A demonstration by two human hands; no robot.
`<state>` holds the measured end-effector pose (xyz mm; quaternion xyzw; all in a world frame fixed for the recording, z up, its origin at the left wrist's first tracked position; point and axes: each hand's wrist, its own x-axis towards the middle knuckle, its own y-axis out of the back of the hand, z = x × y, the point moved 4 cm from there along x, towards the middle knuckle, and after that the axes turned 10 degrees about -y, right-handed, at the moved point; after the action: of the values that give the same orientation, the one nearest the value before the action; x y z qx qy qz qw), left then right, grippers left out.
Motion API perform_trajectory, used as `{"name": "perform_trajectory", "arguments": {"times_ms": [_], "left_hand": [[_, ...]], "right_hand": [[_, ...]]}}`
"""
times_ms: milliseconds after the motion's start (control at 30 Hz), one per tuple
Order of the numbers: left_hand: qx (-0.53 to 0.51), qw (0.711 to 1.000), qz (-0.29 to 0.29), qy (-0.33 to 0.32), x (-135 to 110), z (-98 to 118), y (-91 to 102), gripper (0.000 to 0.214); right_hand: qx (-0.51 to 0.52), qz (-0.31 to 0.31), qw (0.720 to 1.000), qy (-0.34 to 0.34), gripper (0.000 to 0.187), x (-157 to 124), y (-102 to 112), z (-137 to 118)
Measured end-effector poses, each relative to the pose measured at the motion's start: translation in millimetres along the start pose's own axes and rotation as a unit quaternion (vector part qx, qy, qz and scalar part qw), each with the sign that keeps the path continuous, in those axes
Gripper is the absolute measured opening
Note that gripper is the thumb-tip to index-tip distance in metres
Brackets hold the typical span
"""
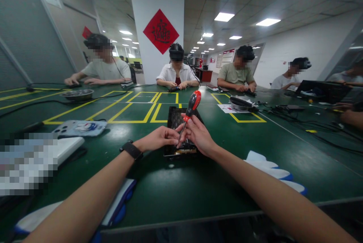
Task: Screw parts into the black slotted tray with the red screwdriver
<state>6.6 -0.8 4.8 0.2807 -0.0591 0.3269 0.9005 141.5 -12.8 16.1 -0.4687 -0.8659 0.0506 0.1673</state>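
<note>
My right hand (198,134) is closed on a screwdriver (193,103) with a red and black handle. The handle points up and its thin shaft slants down to the left. Close to the shaft's lower end, the fingers of my left hand (164,137) are pinched together; what they hold there is too small to make out. Below both hands an open black casing (181,155) lies on the table, with dark parts inside and a gold-coloured strip at its near edge. My hands hide part of its inside.
White and blue gloves lie at the right (272,169) and left (120,201) of the green table (159,193). A phone (82,127) is at left, a metal bowl (78,94) beyond it. Cables (300,118) spread at right. Several people sit around the table.
</note>
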Motion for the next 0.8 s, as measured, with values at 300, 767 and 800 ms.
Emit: {"name": "perform_trajectory", "arguments": {"times_ms": [300, 767, 800], "left_hand": [[-0.008, 0.997, 0.079, 0.010, 0.9, -0.5, -4.4, 0.028], [-0.035, 0.997, 0.063, 0.011, 0.2, 0.1, -4.8, 0.027], [-0.029, 0.997, 0.072, 0.011, 0.7, 0.3, -5.5, 0.028]], "right_hand": [[-0.022, 0.009, 1.000, -0.002, 0.043, -0.6, -0.1, -1.9], [0.002, 0.006, 1.000, -0.007, 0.040, -1.4, -0.8, -1.8], [-0.004, 0.010, 1.000, -0.005, 0.040, -1.4, -0.4, -2.0]]}}
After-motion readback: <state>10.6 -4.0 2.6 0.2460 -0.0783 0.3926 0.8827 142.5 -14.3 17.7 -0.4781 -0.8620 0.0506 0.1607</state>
